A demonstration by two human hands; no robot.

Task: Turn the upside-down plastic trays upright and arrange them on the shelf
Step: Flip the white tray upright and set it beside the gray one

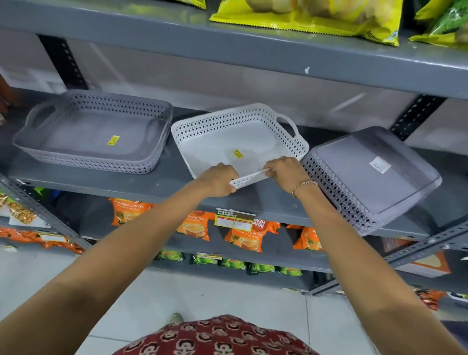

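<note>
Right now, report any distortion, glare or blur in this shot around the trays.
Head view: wide-angle bending curves the shelf edges and splays the forearms; soft glare streaks the upper shelf and the back wall; the edges, especially the packets at far left, are blurred; the white tray, held by the left hand and right hand, stays fairly sharp.

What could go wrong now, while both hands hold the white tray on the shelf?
1. The white tray sits skewed, its corner very near the upside-down grey tray; straightening it may knock that one.
2. That grey tray seems to overhang the shelf edge, so a bump might tip it off.
</note>
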